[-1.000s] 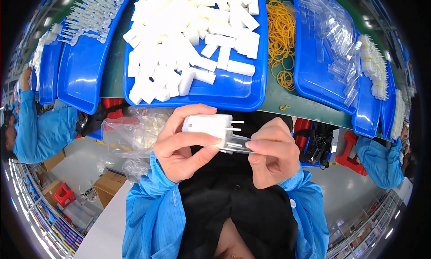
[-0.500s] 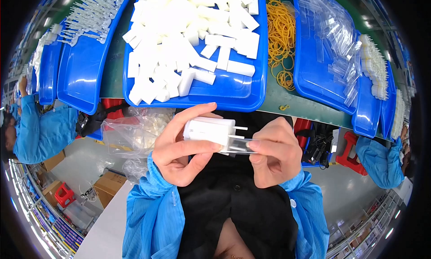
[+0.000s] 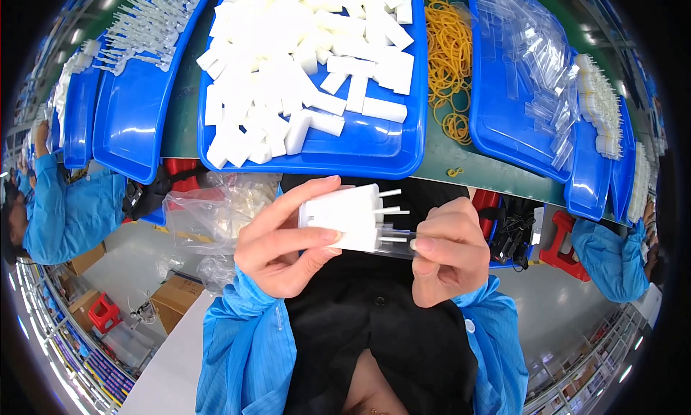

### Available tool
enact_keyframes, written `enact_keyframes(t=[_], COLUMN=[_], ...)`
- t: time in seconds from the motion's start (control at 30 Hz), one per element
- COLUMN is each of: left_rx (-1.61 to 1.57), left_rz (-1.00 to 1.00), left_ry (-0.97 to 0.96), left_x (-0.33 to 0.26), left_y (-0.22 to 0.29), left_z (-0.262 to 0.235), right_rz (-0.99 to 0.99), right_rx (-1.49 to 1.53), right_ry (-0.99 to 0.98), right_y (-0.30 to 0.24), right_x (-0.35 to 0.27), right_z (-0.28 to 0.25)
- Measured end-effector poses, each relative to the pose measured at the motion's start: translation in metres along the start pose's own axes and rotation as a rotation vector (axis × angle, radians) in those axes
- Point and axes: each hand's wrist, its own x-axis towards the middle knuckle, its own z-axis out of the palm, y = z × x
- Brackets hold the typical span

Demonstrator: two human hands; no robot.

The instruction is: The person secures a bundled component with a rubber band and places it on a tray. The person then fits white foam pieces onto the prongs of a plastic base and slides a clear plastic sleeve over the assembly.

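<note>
My left hand [image 3: 277, 248] is closed round a white block [image 3: 344, 215], thumb below and fingers across its front and top. Several thin white pins stick out of the block's right side. A clear plastic sleeve [image 3: 396, 246] lies along the lowest pins, at the block's lower right. My right hand [image 3: 453, 251] pinches the sleeve's right end between thumb and forefinger, the other fingers curled in. How far the sleeve covers the pins is hard to make out.
Ahead, a blue tray [image 3: 360, 156] holds many white rectangular blocks. Yellow rubber bands [image 3: 450, 62] lie right of it, beside a blue tray [image 3: 497, 138] of clear sleeves. A blue tray [image 3: 129, 120] with pinned white pieces stands left. A clear bag [image 3: 209, 213] hangs below. Co-workers sit both sides.
The white block has tilted, its pinned end turning so more pins show. My right hand has shifted slightly right and down with the clear sleeve, still pinching it.
</note>
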Motion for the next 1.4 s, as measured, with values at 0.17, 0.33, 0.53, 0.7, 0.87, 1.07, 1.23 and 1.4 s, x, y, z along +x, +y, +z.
enact_keyframes(t=[0.17, 0.33, 0.53, 0.7, 0.87, 1.07, 1.23, 1.4], left_rx=[0.032, -0.172, -0.339, -0.243, -0.196, -0.544, -0.555, -0.574], left_rz=[0.055, -0.084, -0.241, -0.264, -0.234, -0.321, -0.403, -0.411], left_ry=[0.0, 0.006, 0.071, 0.058, 0.008, 0.072, 0.106, 0.083], left_x=[-0.001, 0.004, -0.004, -0.007, -0.004, 0.0, 0.001, -0.001], left_y=[-0.002, -0.002, -0.002, -0.005, -0.004, -0.008, -0.004, -0.009], left_z=[0.001, 0.0, 0.0, 0.001, 0.006, 0.007, 0.005, 0.004], right_rz=[0.022, 0.159, 0.356, 0.376, 0.442, 0.373, 0.561, 0.659], right_rx=[0.006, 0.14, 0.327, 0.277, 0.272, 0.164, 0.244, 0.448], right_ry=[-0.061, -0.011, 0.026, 0.006, 0.024, -0.025, -0.019, -0.077], right_y=[-0.001, 0.007, 0.011, 0.007, 0.006, 0.017, 0.017, 0.023], right_x=[0.009, 0.001, 0.001, 0.0, 0.001, 0.006, 0.004, 0.005], right_z=[-0.001, -0.002, -0.005, -0.002, 0.001, -0.005, -0.012, -0.018])
